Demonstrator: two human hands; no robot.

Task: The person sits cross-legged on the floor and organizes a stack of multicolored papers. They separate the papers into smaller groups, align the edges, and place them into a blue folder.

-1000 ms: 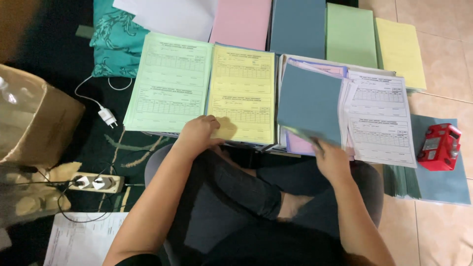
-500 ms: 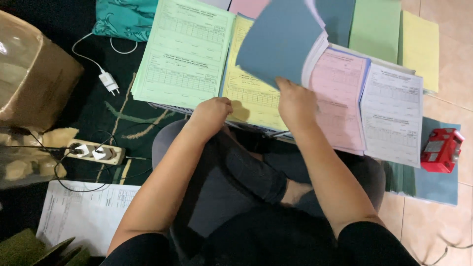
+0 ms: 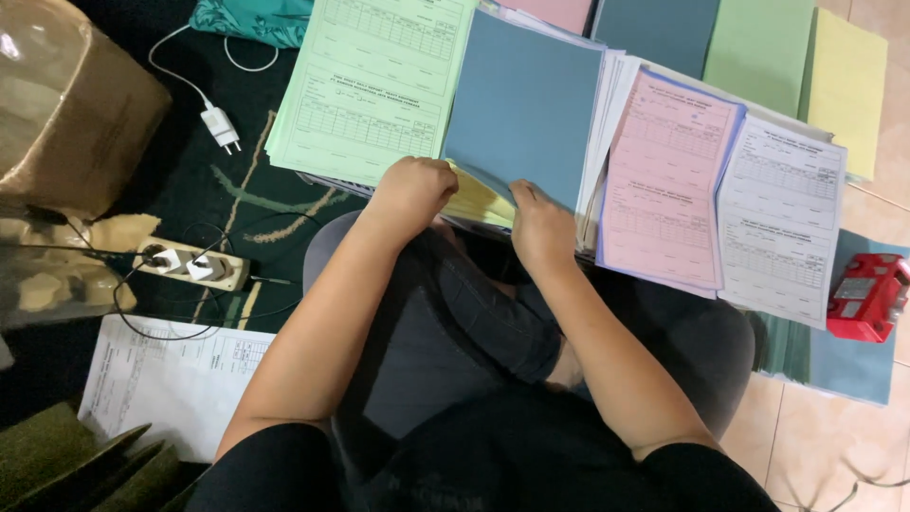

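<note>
Pinching the lower edge of a blue sheet [image 3: 521, 104], the right hand [image 3: 540, 228] keeps it lying over a yellow stack [image 3: 474, 201]. The left hand [image 3: 415, 188], fingers curled, presses on that stack's near edge. A green form stack [image 3: 370, 85] lies just left; a pink form [image 3: 668, 180] and a white form [image 3: 782, 223] lie right.

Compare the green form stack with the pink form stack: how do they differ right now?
The green form stack lies far left with nothing on it; the pink form stack lies right of the blue sheet, and a white form overlaps its right edge. The green form stack sits above the left hand; the pink one lies right of the right hand. Both carry printed tables, and neither hand touches them.
</note>
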